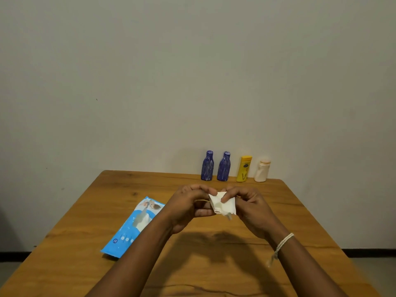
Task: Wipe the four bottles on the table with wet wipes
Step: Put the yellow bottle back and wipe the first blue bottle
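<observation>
At the table's far edge, against the wall, stands a row of bottles: two blue bottles [207, 166] [223, 166], a yellow bottle [243, 168] and a white bottle [262, 170]. All are upright. Above the middle of the table, my left hand [188, 205] and my right hand [249, 207] both pinch a folded white wet wipe [222, 204] between them. The hands are well short of the bottles.
A blue wet-wipe pack [134, 227] lies flat on the wooden table [107, 211], left of my left forearm, with a white wipe showing at its opening. A plain wall rises behind the table. A string bracelet [282, 243] is on my right wrist.
</observation>
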The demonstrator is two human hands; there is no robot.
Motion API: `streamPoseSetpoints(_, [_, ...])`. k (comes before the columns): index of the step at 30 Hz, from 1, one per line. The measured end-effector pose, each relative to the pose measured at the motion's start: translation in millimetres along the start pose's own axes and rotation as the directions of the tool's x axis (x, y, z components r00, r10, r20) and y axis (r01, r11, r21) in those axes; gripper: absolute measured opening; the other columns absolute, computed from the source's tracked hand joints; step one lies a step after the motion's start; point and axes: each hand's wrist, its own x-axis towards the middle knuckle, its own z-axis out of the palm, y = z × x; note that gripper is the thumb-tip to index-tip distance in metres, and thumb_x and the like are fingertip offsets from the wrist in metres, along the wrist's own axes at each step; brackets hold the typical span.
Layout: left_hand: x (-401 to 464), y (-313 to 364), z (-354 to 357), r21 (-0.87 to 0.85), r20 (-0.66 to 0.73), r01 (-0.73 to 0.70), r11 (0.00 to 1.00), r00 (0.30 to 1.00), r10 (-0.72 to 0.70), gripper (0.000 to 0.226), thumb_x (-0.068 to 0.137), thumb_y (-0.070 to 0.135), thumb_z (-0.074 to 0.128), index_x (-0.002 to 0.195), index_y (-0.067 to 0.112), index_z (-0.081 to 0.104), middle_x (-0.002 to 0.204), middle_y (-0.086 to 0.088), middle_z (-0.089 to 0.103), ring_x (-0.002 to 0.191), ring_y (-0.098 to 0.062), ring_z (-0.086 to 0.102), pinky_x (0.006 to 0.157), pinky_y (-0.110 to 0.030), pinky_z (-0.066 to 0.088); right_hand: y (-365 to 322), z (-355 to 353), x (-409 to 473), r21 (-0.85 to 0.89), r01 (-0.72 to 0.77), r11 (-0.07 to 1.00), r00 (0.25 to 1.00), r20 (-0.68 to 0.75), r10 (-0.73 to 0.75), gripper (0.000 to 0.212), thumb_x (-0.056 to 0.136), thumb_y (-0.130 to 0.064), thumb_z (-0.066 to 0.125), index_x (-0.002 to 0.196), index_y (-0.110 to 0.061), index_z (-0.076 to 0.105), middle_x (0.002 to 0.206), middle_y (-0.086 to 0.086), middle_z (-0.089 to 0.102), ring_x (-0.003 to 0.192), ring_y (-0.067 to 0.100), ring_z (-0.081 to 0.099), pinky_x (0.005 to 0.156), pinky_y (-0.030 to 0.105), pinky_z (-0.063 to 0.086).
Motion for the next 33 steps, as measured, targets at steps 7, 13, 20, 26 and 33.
streamPoseSetpoints(7, [34.4,-22.3,-1.6,0.155,0.053,-0.04,0.987,0.998,0.033,0.017,0.084,0.0,0.074,0.097,0.01,0.077,0.103,-0.008,0.073,0.085,-0.02,0.07,0.072,-0.031,0.058,24.6,-26.2,16.1,0.397,-0.252,0.883,0.95,-0.071,0.303,0.027,0.081,-0.014,0.067,0.102,0.001,0.069,0.106,0.024,0.068,0.093,0.036,0.067,0.073,0.043,0.059])
streamPoseSetpoints(13, [117.7,-22.4,3.2,0.499,0.157,-0.111,0.859,0.987,0.036,0.042,0.08,0.003,0.078,0.118,0.017,0.067,0.109,-0.001,0.07,0.093,-0.018,0.072,0.071,-0.021,0.058,43.2,-62.3,41.1,0.432,-0.403,0.807,0.845,-0.162,0.51,0.034,0.081,0.015,0.064,0.115,0.009,0.061,0.096,0.027,0.073,0.094,0.038,0.069,0.064,0.04,0.064])
streamPoseSetpoints(20, [289.5,-27.9,21.2,0.925,-0.054,-0.144,0.352,0.866,0.498,0.045,0.093,0.01,0.065,0.137,0.009,0.052,0.136,-0.008,0.057,0.121,-0.025,0.058,0.099,-0.031,0.048,72.2,-101.6,77.0,0.397,-0.375,0.837,0.703,-0.466,0.536,0.021,0.083,0.009,0.067,0.1,-0.002,0.064,0.098,0.027,0.07,0.088,0.039,0.068,0.071,0.048,0.061])
streamPoseSetpoints(26, [362.9,-47.9,34.7,0.985,-0.086,-0.002,0.171,0.862,0.499,0.024,0.092,0.019,0.07,0.111,0.007,0.062,0.122,-0.011,0.055,0.105,-0.024,0.057,0.083,-0.03,0.05,95.5,-123.2,87.9,0.387,-0.348,0.854,0.664,-0.541,0.516,0.033,0.081,0.006,0.072,0.111,-0.005,0.062,0.107,0.021,0.07,0.097,0.041,0.067,0.079,0.049,0.061])
streamPoseSetpoints(33, [342.9,-56.2,46.7,0.872,-0.184,-0.07,0.484,0.87,0.457,0.046,0.083,0.016,0.08,0.123,0.013,0.059,0.113,-0.006,0.068,0.096,-0.021,0.066,0.079,-0.026,0.054,88.3,-125.8,86.8,0.429,-0.304,0.851,0.647,-0.562,0.515,0.03,0.083,0.007,0.07,0.109,-0.003,0.06,0.108,0.022,0.067,0.098,0.041,0.064,0.079,0.051,0.059])
